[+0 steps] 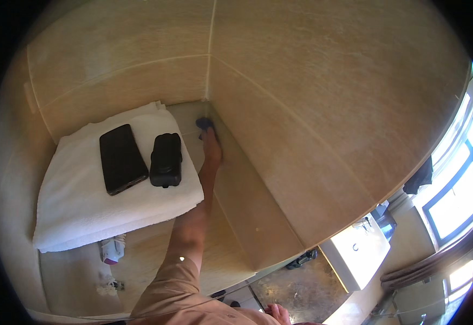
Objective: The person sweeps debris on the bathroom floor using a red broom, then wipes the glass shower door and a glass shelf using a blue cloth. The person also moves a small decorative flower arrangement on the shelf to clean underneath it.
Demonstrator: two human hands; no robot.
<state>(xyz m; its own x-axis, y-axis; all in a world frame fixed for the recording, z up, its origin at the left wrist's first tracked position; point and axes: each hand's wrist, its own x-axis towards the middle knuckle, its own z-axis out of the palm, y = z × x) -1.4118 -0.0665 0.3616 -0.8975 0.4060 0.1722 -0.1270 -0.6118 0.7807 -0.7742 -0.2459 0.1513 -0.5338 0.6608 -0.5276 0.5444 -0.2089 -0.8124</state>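
My left arm reaches far forward over a pale tiled ledge (236, 216). At its end my left hand (210, 145) is closed on a small dark blue cloth (204, 123), pressed to the ledge close to the back corner. A folded white towel (79, 189) lies left of this arm. On top of it rest a black smartphone (122, 160) and, beside that, a black oblong case or device (166, 161). Only part of my right hand (279, 313) shows at the lower edge; its fingers are mostly cut off.
Beige tiled walls (301, 97) close in the ledge at the back and right. A small white-and-purple item (113, 249) and a crumpled white scrap (106, 284) lie in front of the towel. Lower right, a white washbasin (355, 252) stands near a bright window (458, 206).
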